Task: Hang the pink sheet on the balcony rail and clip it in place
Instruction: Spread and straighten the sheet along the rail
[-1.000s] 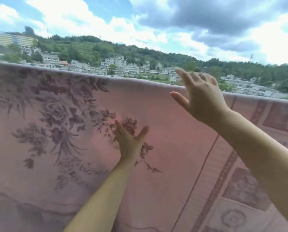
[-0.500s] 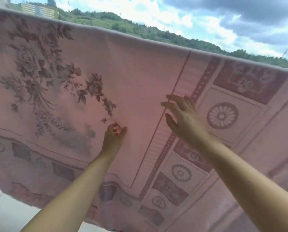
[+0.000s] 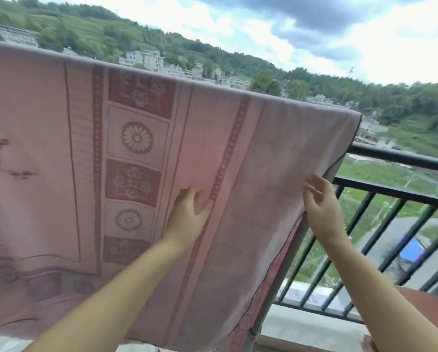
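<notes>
Sheet (image 3: pixel 251 153), pink and woven with darker floral medallions and dotted stripes, hangs draped over a high support on the balcony, its right edge falling in front of the black metal rail (image 3: pixel 401 158). Nearest the camera, two bare forearms reach up to it. The left hand (image 3: pixel 190 217) presses flat on the cloth beside a dotted stripe, fingers straight and close together. The right hand (image 3: pixel 319 201) touches the hemmed side edge, fingers loosely spread and slightly bent; whether they pinch the hem cannot be told. No clip shows on the fabric. Unclipped, the light, soft cloth looks liable to slide or be lifted off by wind, and a tug at the edge could pull it askew. Behind the slim round bars (image 3: pixel 365 212) lie a road, a blue roof (image 3: pixel 411 250), then pale buildings (image 3: pixel 144 59) under wooded hills and heavy cloud.
</notes>
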Tool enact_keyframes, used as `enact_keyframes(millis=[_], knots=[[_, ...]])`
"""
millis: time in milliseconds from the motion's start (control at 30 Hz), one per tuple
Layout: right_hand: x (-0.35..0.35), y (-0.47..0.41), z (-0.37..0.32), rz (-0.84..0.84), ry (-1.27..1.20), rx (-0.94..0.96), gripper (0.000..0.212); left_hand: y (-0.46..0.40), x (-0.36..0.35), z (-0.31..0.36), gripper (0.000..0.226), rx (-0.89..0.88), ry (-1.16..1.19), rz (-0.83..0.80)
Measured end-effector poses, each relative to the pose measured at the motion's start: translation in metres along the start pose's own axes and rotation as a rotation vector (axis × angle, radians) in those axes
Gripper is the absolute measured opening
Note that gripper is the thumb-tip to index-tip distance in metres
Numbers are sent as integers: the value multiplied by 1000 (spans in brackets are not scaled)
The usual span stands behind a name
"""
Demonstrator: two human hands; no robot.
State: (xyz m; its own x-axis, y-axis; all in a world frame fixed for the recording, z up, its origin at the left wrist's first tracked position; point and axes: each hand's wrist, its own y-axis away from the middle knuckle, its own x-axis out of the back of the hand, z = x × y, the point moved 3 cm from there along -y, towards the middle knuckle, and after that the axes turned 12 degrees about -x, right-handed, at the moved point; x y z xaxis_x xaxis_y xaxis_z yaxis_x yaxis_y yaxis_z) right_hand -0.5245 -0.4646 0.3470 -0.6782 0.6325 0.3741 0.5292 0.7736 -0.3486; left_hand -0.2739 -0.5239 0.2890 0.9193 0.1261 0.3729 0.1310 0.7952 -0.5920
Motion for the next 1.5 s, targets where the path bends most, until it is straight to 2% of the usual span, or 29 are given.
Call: enact_keyframes(millis=[100,167,200,267,333,433,500,567,633,667,733,800,867,933,1000,1033,1067,1200,1300,1400,1500], knots=[[19,-10,1,-26,-116,-87,45,8,-41,57,33,-224,-32,-163],[21,-25,0,-60,-198,-191,48,17,-52,81,32,-263,-20,-188],[22,-32,3,-94,-223,-260,46,22,-54,88,31,-260,-20,-195],[24,-38,8,-189,-279,-311,27,31,-54,97,31,-252,-69,-234],[27,-35,5,-285,-303,-231,10,34,-53,105,35,-249,-132,-264],[36,-35,-9,-378,-252,12,14,28,-74,126,51,-255,-246,-239],[55,-43,-21,-325,-219,203,17,22,-102,144,65,-255,-356,-203],[86,-57,-31,-178,-309,345,19,9,-138,159,73,-278,-479,-136],[115,-88,-27,-93,-471,329,21,-14,-167,169,74,-270,-539,-21],[122,-109,-19,-102,-488,282,19,-26,-179,174,74,-242,-543,21],[117,-146,4,-279,-337,185,19,-45,-201,182,75,-196,-562,80],[95,-169,30,-610,-192,105,30,-60,-211,186,73,-171,-596,162],[74,-176,48,-837,-171,55,37,-73,-208,180,64,-82,-666,219],[57,-176,59,-941,-194,44,35,-78,-196,166,50,88,-734,173],[43,-175,68,-1017,-185,33,31,-76,-187,157,28,167,-709,111],[36,-176,75,-1032,-169,34,30,-74,-186,155,16,153,-673,116],[30,-178,80,-1025,-160,35,29,-70,-185,154,13,128,-636,142],[19,-189,77,-876,-238,9,31,-43,-165,157,40,52,-573,254],[20,-206,61,-821,-295,38,34,-15,-161,171,47,26,-643,177],[9,-222,42,-792,-349,120,27,3,-171,184,47,21,-678,141],[4,-229,22,-739,-401,163,27,9,-178,194,42,-74,-684,135]])
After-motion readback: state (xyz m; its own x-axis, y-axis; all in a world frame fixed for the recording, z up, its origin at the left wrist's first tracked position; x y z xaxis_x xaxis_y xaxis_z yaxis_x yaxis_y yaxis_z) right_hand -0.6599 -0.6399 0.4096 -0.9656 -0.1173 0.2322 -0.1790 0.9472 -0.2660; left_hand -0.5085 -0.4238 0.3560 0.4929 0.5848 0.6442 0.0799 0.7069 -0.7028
